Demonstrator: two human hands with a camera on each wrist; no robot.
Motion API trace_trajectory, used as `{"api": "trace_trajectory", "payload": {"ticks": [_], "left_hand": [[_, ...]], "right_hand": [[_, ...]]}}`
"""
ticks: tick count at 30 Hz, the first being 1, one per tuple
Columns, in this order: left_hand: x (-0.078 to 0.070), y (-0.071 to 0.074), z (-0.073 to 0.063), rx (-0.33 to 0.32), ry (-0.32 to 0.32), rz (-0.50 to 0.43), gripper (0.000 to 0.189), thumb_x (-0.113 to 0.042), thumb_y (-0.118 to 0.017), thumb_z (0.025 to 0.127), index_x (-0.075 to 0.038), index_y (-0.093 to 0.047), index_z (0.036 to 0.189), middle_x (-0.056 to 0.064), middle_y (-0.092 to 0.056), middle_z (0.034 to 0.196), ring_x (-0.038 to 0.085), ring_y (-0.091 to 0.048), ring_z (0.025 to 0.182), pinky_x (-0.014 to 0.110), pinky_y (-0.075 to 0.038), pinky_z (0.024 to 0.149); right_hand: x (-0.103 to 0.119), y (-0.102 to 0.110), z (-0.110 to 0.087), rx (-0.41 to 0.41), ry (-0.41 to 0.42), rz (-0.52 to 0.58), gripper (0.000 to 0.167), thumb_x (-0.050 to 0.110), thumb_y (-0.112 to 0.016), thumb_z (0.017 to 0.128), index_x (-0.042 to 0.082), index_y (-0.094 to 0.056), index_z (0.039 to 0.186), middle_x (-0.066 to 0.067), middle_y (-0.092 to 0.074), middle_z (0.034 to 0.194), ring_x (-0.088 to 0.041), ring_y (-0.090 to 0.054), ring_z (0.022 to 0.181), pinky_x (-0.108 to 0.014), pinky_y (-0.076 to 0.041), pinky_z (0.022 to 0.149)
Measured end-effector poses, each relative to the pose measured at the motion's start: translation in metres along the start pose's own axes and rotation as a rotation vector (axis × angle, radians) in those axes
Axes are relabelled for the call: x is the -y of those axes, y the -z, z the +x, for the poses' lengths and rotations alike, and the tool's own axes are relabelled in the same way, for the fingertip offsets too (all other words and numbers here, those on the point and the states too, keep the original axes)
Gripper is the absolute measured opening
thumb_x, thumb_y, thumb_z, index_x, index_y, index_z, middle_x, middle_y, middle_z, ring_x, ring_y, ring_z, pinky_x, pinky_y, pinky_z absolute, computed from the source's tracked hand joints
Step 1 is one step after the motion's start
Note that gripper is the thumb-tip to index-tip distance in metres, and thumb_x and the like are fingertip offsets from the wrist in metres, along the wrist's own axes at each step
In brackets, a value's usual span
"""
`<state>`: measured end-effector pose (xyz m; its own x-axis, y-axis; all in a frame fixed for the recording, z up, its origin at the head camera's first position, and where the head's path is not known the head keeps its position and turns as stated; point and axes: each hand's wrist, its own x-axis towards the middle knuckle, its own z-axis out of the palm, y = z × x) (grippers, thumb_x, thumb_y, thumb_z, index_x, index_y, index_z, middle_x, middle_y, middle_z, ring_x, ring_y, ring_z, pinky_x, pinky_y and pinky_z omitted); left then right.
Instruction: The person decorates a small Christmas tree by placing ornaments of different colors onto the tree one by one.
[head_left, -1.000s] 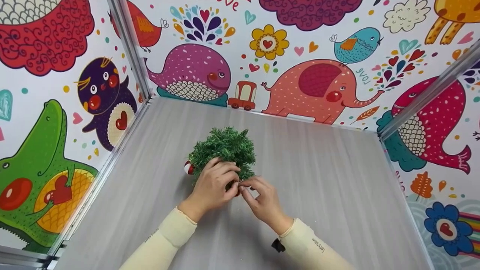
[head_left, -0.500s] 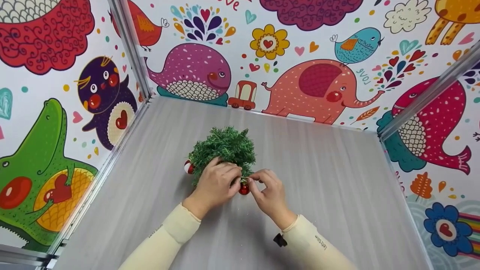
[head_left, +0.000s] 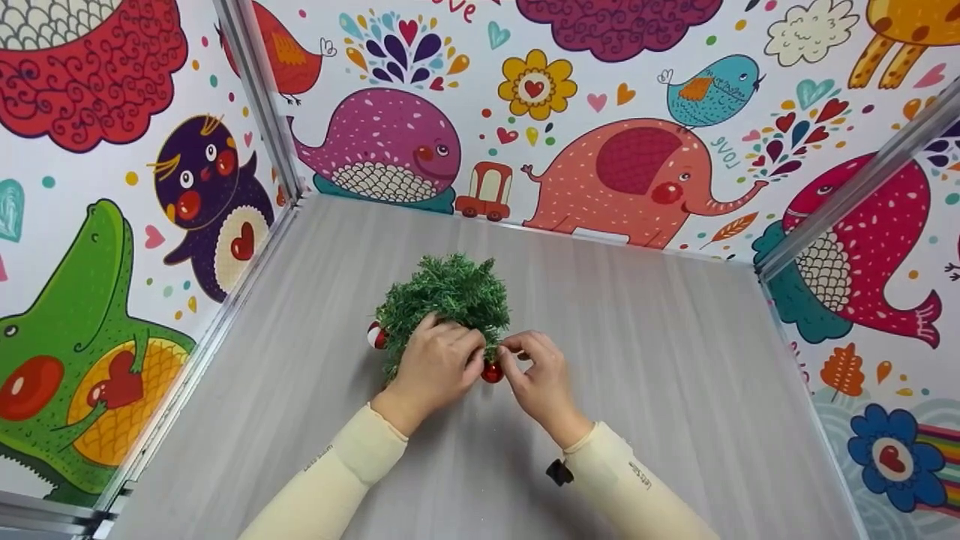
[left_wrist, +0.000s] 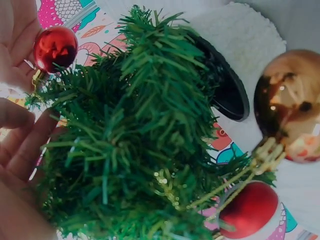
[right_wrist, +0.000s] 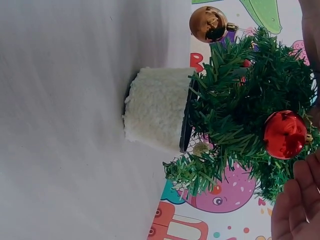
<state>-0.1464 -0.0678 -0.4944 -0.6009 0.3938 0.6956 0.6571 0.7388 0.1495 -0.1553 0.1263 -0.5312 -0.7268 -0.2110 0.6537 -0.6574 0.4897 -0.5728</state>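
A small artificial Christmas tree stands on the table, its pot wrapped in fuzzy white. My left hand reaches into the front of the tree, fingers curled at a branch. Beside it, my right hand pinches with thumb and index finger at the top of a shiny red bauble. That bauble hangs against the outer twigs, its gold cap and string showing in the left wrist view. A gold bauble and a red-and-white bauble hang elsewhere on the tree.
The grey wood-grain table surrounds the tree. Printed panels with cartoon animals close in the back and sides, joined by metal posts. A small black object sits by the right sleeve.
The red bauble, mostly hidden between the hands at first, has come into view at the tree's right front. My right hand has shifted slightly up and right; the gold loop stretched between the hands no longer shows.
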Motion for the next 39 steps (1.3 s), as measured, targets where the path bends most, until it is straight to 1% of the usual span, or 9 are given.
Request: {"api": "trace_trajectory", "payload": {"ticks": [8,11,15,20,23,29,33,39], "left_hand": [[-0.0003,-0.0004,0.0000,-0.023,-0.010,0.062,0.003,-0.015,-0.070,0.083,-0.014,-0.069,0.080,0.002,-0.071,0.082,0.023,-0.069,0.078,0.055,-0.050,0.090],[-0.0005,-0.0006,-0.0003,-0.015,-0.001,0.072,0.004,-0.015,-0.069,0.084,-0.013,-0.071,0.081,0.003,-0.072,0.086,0.025,-0.068,0.080,0.055,-0.049,0.093],[-0.0009,-0.0012,-0.0008,-0.002,0.018,0.093,0.005,-0.016,-0.071,0.082,-0.012,-0.073,0.083,0.005,-0.073,0.092,0.026,-0.069,0.083,0.054,-0.046,0.097],[-0.0015,-0.0024,-0.0020,0.011,0.031,0.132,0.005,-0.017,-0.073,0.080,-0.012,-0.073,0.083,0.005,-0.072,0.092,0.026,-0.068,0.085,0.053,-0.044,0.100],[-0.0014,-0.0032,-0.0024,0.028,0.032,0.152,0.007,-0.017,-0.074,0.079,-0.012,-0.073,0.083,0.004,-0.072,0.092,0.026,-0.067,0.087,0.052,-0.042,0.101],[-0.0017,-0.0024,-0.0027,0.084,0.017,0.193,0.011,-0.018,-0.073,0.076,-0.012,-0.074,0.084,0.005,-0.072,0.098,0.026,-0.066,0.090,0.050,-0.040,0.103],[-0.0013,-0.0018,-0.0028,0.121,0.005,0.204,0.011,-0.020,-0.073,0.077,-0.012,-0.074,0.085,0.004,-0.072,0.101,0.027,-0.066,0.092,0.050,-0.038,0.105],[-0.0003,-0.0019,-0.0037,0.156,-0.007,0.213,0.013,-0.022,-0.074,0.078,-0.013,-0.074,0.087,0.003,-0.071,0.103,0.025,-0.066,0.095,0.051,-0.038,0.106]], "right_hand": [[0.0004,-0.0019,0.0027,0.065,-0.075,0.101,0.008,0.011,-0.065,0.096,0.015,-0.070,0.092,0.005,-0.067,0.090,-0.012,-0.065,0.081,-0.034,-0.057,0.065],[0.0009,-0.0018,0.0030,0.085,-0.119,0.124,0.007,0.011,-0.066,0.095,0.015,-0.070,0.092,0.006,-0.067,0.090,-0.011,-0.065,0.081,-0.033,-0.057,0.065],[0.0009,-0.0016,0.0031,0.120,-0.186,0.121,0.008,0.012,-0.066,0.095,0.017,-0.071,0.091,0.008,-0.067,0.091,-0.010,-0.065,0.082,-0.030,-0.057,0.067],[-0.0005,-0.0027,0.0021,0.169,-0.253,0.168,0.009,0.009,-0.065,0.095,0.014,-0.072,0.091,0.005,-0.069,0.089,-0.012,-0.066,0.078,-0.031,-0.057,0.066],[-0.0020,-0.0033,0.0016,0.191,-0.270,0.196,0.010,0.008,-0.063,0.096,0.012,-0.071,0.092,0.003,-0.070,0.088,-0.013,-0.066,0.077,-0.032,-0.057,0.066],[-0.0037,-0.0012,0.0004,0.258,-0.278,0.179,0.011,0.006,-0.062,0.096,0.012,-0.071,0.093,0.003,-0.069,0.089,-0.012,-0.066,0.079,-0.033,-0.057,0.068],[-0.0034,0.0008,0.0001,0.268,-0.279,0.179,0.012,0.004,-0.062,0.094,0.012,-0.070,0.090,0.004,-0.068,0.086,-0.014,-0.065,0.078,-0.037,-0.057,0.069],[-0.0035,0.0005,-0.0003,0.300,-0.303,0.174,0.013,0.004,-0.061,0.093,0.013,-0.069,0.085,0.004,-0.068,0.083,-0.019,-0.068,0.072,-0.030,-0.055,0.060]]}}
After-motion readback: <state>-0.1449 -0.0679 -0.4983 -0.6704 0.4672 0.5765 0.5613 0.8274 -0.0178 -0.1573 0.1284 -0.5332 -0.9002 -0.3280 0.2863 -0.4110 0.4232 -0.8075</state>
